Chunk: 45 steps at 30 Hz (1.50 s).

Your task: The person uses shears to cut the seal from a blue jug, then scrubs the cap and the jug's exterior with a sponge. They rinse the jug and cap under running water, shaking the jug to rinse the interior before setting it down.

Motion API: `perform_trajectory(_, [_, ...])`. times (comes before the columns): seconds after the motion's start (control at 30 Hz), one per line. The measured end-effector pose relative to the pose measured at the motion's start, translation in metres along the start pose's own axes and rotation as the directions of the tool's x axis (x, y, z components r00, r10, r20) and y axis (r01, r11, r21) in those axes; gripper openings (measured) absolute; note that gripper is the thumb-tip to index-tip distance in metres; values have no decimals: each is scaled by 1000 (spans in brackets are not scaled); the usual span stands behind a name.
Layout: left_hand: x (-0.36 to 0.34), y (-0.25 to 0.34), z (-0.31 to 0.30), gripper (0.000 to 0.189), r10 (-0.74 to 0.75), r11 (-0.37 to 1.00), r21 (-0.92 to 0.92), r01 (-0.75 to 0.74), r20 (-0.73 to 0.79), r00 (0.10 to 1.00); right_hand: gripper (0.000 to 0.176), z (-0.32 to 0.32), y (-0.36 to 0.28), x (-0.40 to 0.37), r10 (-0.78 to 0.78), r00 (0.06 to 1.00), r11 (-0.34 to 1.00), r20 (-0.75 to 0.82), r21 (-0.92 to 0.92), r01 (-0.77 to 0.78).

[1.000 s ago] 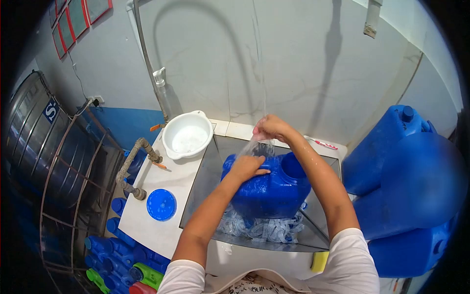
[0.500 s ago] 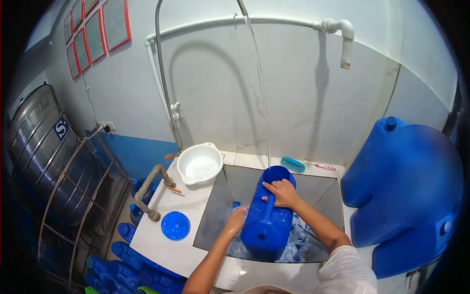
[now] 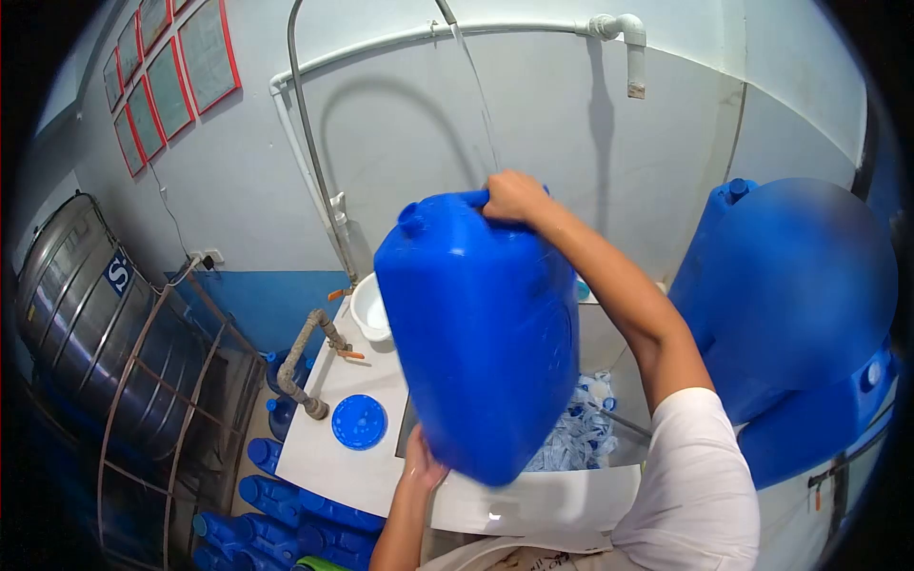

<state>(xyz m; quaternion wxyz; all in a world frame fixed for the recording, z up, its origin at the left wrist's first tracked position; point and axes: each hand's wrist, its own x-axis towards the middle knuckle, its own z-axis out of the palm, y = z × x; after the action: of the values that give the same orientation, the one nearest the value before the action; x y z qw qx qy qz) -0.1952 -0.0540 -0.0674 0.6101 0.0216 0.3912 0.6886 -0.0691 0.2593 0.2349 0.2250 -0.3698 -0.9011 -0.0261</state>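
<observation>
1. The blue jerrycan (image 3: 481,328) fills the middle of the frame. It is a boxy, glossy plastic can, wet, and held up in the air over the front edge of the sink (image 3: 624,366). It is tilted, with its broad flat side towards the camera and a small round knob at its upper left corner.
2. The right hand (image 3: 514,197) is at the can's top edge, fingers curled tight round the handle. The left hand (image 3: 422,468) presses up against the can's lower left corner. Its fingers run behind the plastic, so I cannot tell how they are spread.
3. Half a second ago the can stood upright down in the sink, mouth under the falling water, with the right hand on its handle and the left low at its side. It has since been lifted clear and now hides most of the sink.
4. Large blue drums (image 3: 800,285) are stacked along the right side of the frame.
5. A steel tank (image 3: 86,305) in a wire frame stands at the left.
6. The white counter (image 3: 324,447) lies at the lower middle, left of the sink.
7. A white basin (image 3: 367,309) sits at the counter's far end, partly behind the can.
8. Clear plastic scraps (image 3: 581,433) are heaped in the sink, right of the can.
9. A round blue lid (image 3: 359,422) lies on the counter, just left of the can.
10. A thin water stream (image 3: 476,95) falls from the top of the frame towards the right hand.
</observation>
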Motion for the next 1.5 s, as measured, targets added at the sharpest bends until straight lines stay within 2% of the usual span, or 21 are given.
perform_trajectory(0.03, [-26, 12, -3, 49, -65, 993, -102, 67, 18, 998, 47, 4, -4, -3, 39, 998, 999, 55, -15, -38])
perform_trajectory(0.1, [-80, 73, 24, 56, 76, 997, -22, -74, 93, 993, 51, 4, -3, -2, 62, 998, 998, 17, -26, -61])
perform_trajectory(0.17, [-79, 108, 6, 65, 273, 949, 106, -298, 198, 941, 51, -9, -5, -6, 171, 976, 979, -136, 139, -153])
perform_trajectory(0.27, [-53, 86, 18, 66, 349, 930, 131, -345, -7, 937, 47, -29, -8, -17, 217, 961, 962, -171, 207, -180])
perform_trajectory(0.37, [-49, 37, 9, 73, 237, 969, 68, -237, 10, 972, 44, -7, 3, -11, 188, 975, 973, -121, 160, -168])
perform_trajectory(0.47, [-83, 45, -11, 64, 132, 990, 48, -130, -26, 991, 51, 6, -13, -19, 182, 979, 983, 90, -13, -181])
perform_trajectory(0.5, [-95, 63, -15, 64, 216, 971, 102, -215, 8, 976, 53, -3, -25, -22, 201, 974, 979, 101, 7, -203])
perform_trajectory(0.6, [-101, 104, 11, 66, 261, 954, 111, -278, 149, 954, 52, -19, -30, -18, 255, 967, 958, 19, 127, -255])
perform_trajectory(0.7, [-49, 76, 1, 66, 400, 911, 119, -395, -23, 916, 51, -17, -17, -6, 264, 958, 948, -109, 209, -238])
perform_trajectory(0.83, [-72, 43, -12, 79, 270, 954, 147, -262, -34, 962, 45, 20, -9, -7, 89, 996, 996, -24, 26, -89])
perform_trajectory(0.9, [-88, 64, -32, 75, 222, 969, 125, -212, -75, 972, 54, -2, -33, -12, 171, 983, 984, 62, 44, -174])
perform_trajectory(0.93, [-100, 87, -31, 75, 247, 961, 123, -247, 14, 969, 54, -13, -39, -12, 174, 982, 983, 73, 45, -178])
perform_trajectory(1.0, [-95, 109, -5, 75, 252, 956, 125, -264, 107, 962, 54, -32, -37, -5, 268, 961, 949, -62, 191, -253])
perform_trajectory(1.07, [-76, 100, 16, 67, 449, 879, 183, -440, -8, 893, 46, -24, -23, 7, 240, 962, 955, -130, 209, -210])
perform_trajectory(1.1, [-62, 86, 19, 66, 433, 893, 195, -406, -118, 894, 38, -13, -13, 12, 196, 956, 964, -218, 223, -147])
perform_trajectory(1.2, [-60, 56, 4, 65, 381, 915, 170, -365, -67, 922, 50, 33, 22, 0, 105, 984, 971, 145, 201, -133])
perform_trajectory(1.23, [-58, 62, -12, 66, 384, 911, 180, -372, -37, 923, 49, 61, 44, -12, 14, 1000, 938, 20, 346, -20])
perform_trajectory(1.27, [-70, 83, -11, 66, 385, 914, 142, -380, -9, 923, 47, 63, 55, -34, 41, 999, 881, 22, 471, -46])
perform_trajectory(1.33, [-103, 122, 39, 74, 561, 766, 372, -524, 10, 828, 46, 90, 89, -76, 90, 995, 795, 49, 598, -101])
perform_trajectory(1.4, [-117, 140, 95, 74, 710, 560, 578, -594, 34, 703, 42, 166, 149, -111, 380, 925, 436, 7, 881, -186])
perform_trajectory(1.5, [-112, 147, 149, 72, 679, 439, 610, -659, 255, 688, 41, 213, 160, -185, 574, 781, -114, 245, 969, -220])
